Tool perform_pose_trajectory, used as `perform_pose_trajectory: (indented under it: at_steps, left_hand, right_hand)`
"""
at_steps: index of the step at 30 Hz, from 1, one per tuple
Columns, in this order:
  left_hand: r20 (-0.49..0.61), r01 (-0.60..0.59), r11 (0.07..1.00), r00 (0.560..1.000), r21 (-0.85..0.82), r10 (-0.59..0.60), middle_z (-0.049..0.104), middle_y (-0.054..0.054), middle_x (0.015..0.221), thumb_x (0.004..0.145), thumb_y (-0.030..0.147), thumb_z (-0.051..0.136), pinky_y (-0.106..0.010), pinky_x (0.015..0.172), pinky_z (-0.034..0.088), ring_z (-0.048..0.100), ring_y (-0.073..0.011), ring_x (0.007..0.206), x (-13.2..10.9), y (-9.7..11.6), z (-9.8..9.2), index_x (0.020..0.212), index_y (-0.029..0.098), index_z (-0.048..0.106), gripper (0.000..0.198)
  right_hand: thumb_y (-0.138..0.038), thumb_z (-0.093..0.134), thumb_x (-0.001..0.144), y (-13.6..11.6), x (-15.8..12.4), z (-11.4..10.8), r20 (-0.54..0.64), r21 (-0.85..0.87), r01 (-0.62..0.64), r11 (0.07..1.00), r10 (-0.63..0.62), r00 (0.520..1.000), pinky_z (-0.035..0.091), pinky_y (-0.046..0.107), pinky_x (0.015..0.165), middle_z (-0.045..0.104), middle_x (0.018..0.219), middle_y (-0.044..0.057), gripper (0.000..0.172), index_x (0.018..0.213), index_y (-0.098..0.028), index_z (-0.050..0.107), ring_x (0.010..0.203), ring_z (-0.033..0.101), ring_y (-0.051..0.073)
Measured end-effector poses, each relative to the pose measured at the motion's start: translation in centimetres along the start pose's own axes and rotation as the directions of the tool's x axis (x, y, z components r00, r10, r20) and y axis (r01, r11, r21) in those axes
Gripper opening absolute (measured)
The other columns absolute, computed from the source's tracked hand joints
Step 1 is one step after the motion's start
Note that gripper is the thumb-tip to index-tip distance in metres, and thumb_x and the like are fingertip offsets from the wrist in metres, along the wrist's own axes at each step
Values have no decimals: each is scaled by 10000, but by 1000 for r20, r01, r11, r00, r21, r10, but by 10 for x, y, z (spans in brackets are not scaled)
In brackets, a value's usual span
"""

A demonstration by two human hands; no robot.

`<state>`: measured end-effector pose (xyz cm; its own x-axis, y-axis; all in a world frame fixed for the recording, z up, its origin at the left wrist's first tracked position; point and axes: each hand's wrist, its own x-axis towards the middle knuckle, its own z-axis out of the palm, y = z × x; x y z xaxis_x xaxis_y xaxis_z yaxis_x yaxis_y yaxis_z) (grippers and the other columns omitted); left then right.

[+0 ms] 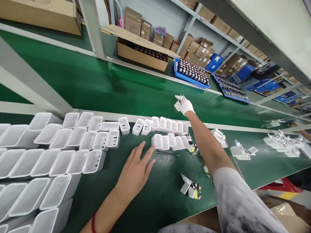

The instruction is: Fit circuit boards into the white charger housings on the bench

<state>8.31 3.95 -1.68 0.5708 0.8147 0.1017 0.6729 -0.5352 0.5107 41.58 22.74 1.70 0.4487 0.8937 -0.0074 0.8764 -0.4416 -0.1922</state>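
My left hand [136,170] is bare and lies open over the green table [160,194], fingers spread, its fingertips touching a white plastic charger shell [156,141] at the end of a short row. My right hand [185,105], in a white glove, reaches far out over the green conveyor belt [97,81] and is closed on a small white charger part with metal prongs [178,99]. Thin tweezers [166,152] lie just beyond my left fingers. An assembled circuit board with a white plug piece [191,188] rests near the front edge.
Many empty white shells [55,152] stand in rows at the left. A second row of shells [167,124] lines the rail. Finished white parts [243,151] lie at the right. Cardboard boxes [142,51] and blue trays of components [193,72] sit beyond the belt.
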Motion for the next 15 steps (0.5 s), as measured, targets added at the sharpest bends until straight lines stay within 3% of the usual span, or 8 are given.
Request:
perform_pose_trajectory:
  at_steps: [2,5,8,10,13,15]
  left_hand:
    - [-8,-15,1000,1000,25,15,494,-172,1455,1002,345,399,-506,878,594,539,-370,1286,13,3,6,1423,267,491,438]
    - [-6,-16,999,1000,39,17,499,-173,1452,995,328,411,-480,857,607,551,-368,1276,29,6,14,1358,241,555,399]
    - [-9,-17,999,1000,30,17,527,-173,1425,987,311,420,-450,830,621,573,-366,1254,41,7,21,1185,206,652,323]
    - [-37,-33,999,999,24,34,530,-163,1422,985,303,418,-424,809,627,587,-357,1239,44,7,23,1067,202,671,285]
    - [-79,-53,998,995,19,54,504,-156,1443,990,309,400,-396,749,629,609,-353,1208,43,6,21,980,202,649,271]
    - [-96,-55,998,994,21,57,487,-160,1449,989,330,395,-393,687,624,649,-356,1135,36,3,16,977,200,637,274]
  right_hand:
    - [-241,510,882,7,1,-1,39,-36,1,999,0,999,502,356,936,666,1240,190,603,1452,-74,404,1117,651,278]
    - [-388,517,904,29,-17,-25,85,-124,14,992,-3,996,486,383,952,621,1299,229,675,1464,-38,379,1177,615,317]
    - [-464,553,877,59,-65,-59,191,-217,92,972,-50,980,472,401,961,653,1271,180,584,1354,-126,550,1168,617,326]
    - [-468,636,821,77,-109,-72,316,-257,156,954,-70,946,506,368,875,729,1119,132,544,1284,-184,618,1019,685,299]
    - [-470,721,740,88,-167,-66,428,-303,237,923,-90,899,508,384,802,750,989,154,653,1308,-171,600,927,703,335]
    - [-465,677,786,89,-188,-51,449,-309,273,911,-114,886,496,381,820,738,1031,173,687,1380,-151,531,969,693,341]
